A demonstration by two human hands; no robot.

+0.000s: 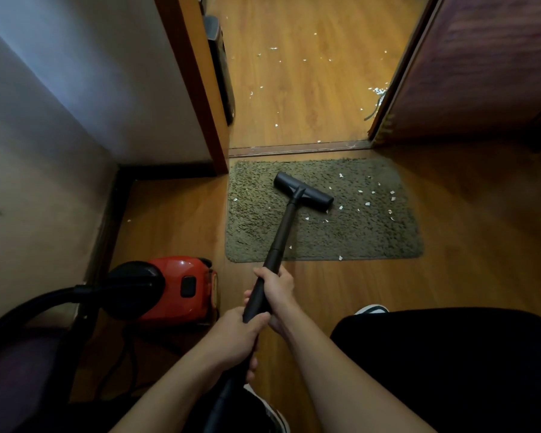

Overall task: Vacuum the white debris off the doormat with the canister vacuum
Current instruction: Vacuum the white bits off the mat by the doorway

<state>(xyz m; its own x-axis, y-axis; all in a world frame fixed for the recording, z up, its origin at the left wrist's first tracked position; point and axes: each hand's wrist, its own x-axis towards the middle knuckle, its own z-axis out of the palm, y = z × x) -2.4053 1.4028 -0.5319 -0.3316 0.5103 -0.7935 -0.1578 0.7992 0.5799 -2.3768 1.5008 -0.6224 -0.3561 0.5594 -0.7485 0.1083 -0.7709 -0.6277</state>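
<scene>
An olive shaggy doormat (372, 235) lies on the wooden floor before a doorway. White debris (368, 204) is scattered mostly over its right half, with a few bits near its front edge. The black vacuum floor head (303, 192) rests on the mat's upper middle, angled. Its black wand (283, 232) runs down to my hands. My right hand (277, 292) grips the wand higher up; my left hand (236, 335) grips it just below. The red canister vacuum (175, 289) sits on the floor at my left, its black hose (38, 307) curving off to the left.
A wooden door frame (197, 89) and white wall stand left of the mat. An open dark door (469, 67) stands at the right. More white bits (274, 48) litter the floor beyond the threshold (297, 149). My dark-clothed leg (450, 354) and shoe are at the lower right.
</scene>
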